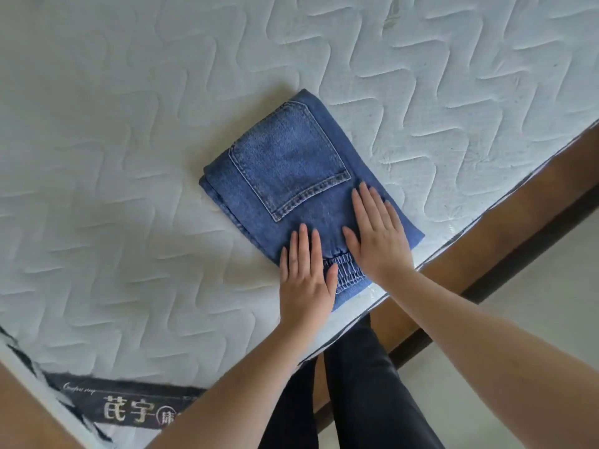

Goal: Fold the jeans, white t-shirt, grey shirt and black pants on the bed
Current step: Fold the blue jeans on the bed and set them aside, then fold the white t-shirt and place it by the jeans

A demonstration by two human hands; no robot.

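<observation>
Both hands (340,254) over jeans' (285,166) waistband.

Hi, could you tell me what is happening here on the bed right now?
A person standing at the edge of the mattress is folding laundry. The jeans already lie folded into a compact rectangle, back pocket facing up. Both hands lie flat on the near end: the left hand by the elastic waistband, the right hand just beyond it. The white t-shirt, grey shirt and black pants to be folded are not in view.
</observation>
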